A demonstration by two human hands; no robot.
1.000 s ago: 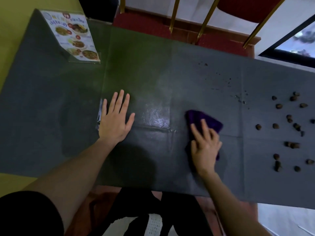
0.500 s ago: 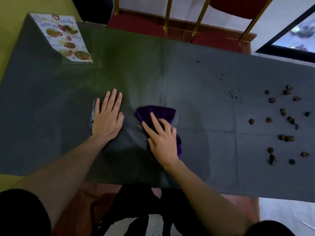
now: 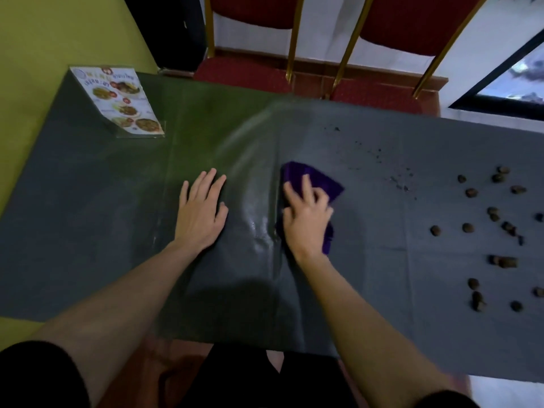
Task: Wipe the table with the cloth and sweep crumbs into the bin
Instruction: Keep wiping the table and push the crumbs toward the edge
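A dark grey-green covered table (image 3: pixel 88 219) fills the view. My right hand (image 3: pixel 306 219) presses a folded purple cloth (image 3: pixel 321 179) flat on the table near its middle; the cloth shows beyond my fingertips and beside my wrist. My left hand (image 3: pixel 200 213) lies flat on the table to the left of the cloth, fingers spread, holding nothing. Several brown crumbs (image 3: pixel 468 228) are scattered over the right part of the table. Fine dark specks (image 3: pixel 397 179) lie between the cloth and the crumbs. No bin is in view.
A laminated menu stand (image 3: pixel 117 101) stands at the table's far left corner. Two red chairs with gold legs (image 3: pixel 294 30) sit beyond the far edge. A wet streak (image 3: pixel 259 228) shines between my hands. The table's near edge runs just above my lap.
My right hand slid the cloth left toward my left hand, then back to the right and a little farther away. My left hand stayed flat in place.
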